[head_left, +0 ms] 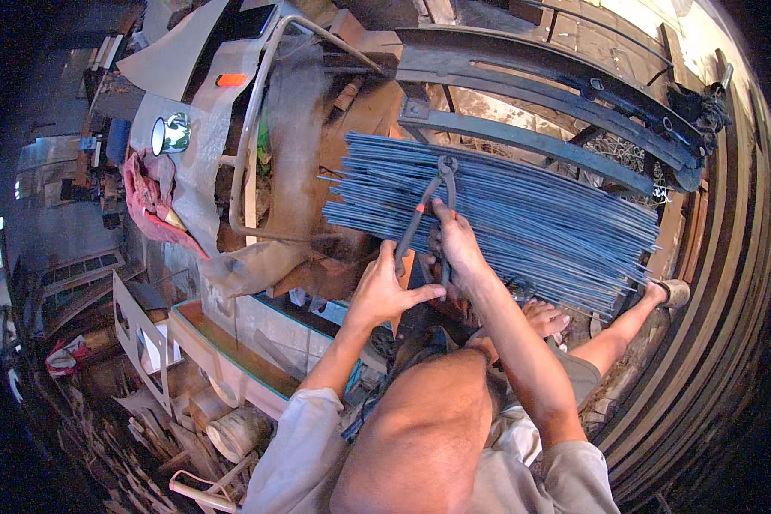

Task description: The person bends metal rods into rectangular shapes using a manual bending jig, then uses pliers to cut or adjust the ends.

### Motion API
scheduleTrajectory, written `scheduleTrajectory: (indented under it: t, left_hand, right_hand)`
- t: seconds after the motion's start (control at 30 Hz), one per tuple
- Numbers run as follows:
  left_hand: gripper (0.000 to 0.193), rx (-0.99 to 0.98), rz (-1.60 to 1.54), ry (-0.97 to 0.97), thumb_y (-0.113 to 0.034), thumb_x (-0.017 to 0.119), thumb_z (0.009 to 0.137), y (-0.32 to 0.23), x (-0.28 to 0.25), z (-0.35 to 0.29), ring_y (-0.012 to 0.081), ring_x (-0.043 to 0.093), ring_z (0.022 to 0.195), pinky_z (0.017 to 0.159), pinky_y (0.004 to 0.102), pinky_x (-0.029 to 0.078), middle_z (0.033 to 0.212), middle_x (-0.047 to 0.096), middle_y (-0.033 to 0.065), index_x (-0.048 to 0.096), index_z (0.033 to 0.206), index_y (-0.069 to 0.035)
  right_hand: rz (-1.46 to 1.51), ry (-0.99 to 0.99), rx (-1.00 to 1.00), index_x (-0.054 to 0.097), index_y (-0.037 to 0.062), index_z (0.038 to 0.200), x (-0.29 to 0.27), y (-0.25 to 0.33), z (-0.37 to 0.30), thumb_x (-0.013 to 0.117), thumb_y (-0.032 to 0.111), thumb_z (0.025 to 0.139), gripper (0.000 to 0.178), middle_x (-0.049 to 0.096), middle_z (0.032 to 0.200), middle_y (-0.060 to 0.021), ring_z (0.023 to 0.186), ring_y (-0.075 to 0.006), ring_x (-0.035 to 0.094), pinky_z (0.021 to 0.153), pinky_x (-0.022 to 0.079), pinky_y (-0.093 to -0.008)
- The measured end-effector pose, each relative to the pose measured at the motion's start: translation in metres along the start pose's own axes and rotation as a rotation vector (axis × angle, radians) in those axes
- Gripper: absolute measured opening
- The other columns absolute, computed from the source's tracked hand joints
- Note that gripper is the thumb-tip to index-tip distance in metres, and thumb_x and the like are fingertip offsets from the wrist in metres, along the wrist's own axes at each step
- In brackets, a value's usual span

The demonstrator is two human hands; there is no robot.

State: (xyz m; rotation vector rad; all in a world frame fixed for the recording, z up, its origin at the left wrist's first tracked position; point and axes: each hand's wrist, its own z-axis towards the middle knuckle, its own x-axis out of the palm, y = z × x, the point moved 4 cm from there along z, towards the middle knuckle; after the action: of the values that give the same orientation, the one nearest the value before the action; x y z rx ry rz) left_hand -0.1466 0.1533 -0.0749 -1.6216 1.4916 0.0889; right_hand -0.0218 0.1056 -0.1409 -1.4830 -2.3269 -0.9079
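A pair of long-handled pincers (414, 224) is held head up over a bundle of thin blue-grey metal rods (557, 227), its handles spread apart. My left hand (384, 291) has its fingers at the lower end of the left handle, with the thumb stretched out to the right. Around the other handle my right hand (458, 248) is closed. The pincer jaws (446, 164) appear in front of the rods; whether they touch any rod I cannot tell. The rods lie side by side, running left to right, their left ends uneven.
Beyond the rods stands a dark steel frame (531, 141). To the left, a bent metal tube (248, 128), a patterned enamel mug (171, 134) and a red cloth (150, 193) sit by a bench. A long wooden drawer (223, 351) lies nearer. My bare knee (411, 428) is below my hands.
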Motion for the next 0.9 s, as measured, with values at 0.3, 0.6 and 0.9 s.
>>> scheduleTrajectory:
  t: [0.3, 0.6, 0.9]
  left_hand:
    - [0.099, 0.009, -0.064, 0.077, -0.051, 0.092, 0.054, -0.004, 0.004, 0.002, 0.0301, 0.063, 0.105, 0.090, 0.0415, 0.050, 0.109, 0.062, 0.0203, 0.044, 0.122, 0.003]
    - [0.098, 0.230, -0.119, 0.015, -0.041, 0.089, 0.063, -0.004, 0.028, 0.001, 0.0403, 0.064, 0.105, 0.091, 0.0431, 0.050, 0.107, 0.064, 0.0297, 0.034, 0.124, 0.012]
    - [0.096, 0.144, -0.047, 0.085, -0.024, 0.078, 0.072, 0.020, 0.039, 0.009, 0.0400, 0.060, 0.110, 0.095, 0.0444, 0.047, 0.119, 0.057, 0.0285, 0.019, 0.141, 0.008]
  right_hand:
    - [-0.032, 0.029, -0.029, 0.050, 0.0130, 0.102, -0.002, -0.007, 0.013, 0.052, 0.046, 0.098, 0.033, 0.035, 0.065, 0.0045, 0.054, -0.0076, 0.033, 0.044, 0.028, -0.0246]
    - [-0.088, -0.059, -0.041, 0.055, 0.0116, 0.104, -0.003, -0.014, 0.015, 0.052, 0.048, 0.098, 0.037, 0.048, 0.073, 0.0021, 0.062, -0.0119, 0.044, 0.051, 0.036, -0.0298]
    - [-0.043, -0.044, -0.100, 0.056, 0.0044, 0.105, -0.002, -0.021, 0.026, 0.053, 0.045, 0.099, 0.042, 0.060, 0.083, -0.0052, 0.070, -0.0186, 0.057, 0.068, 0.050, -0.0332]
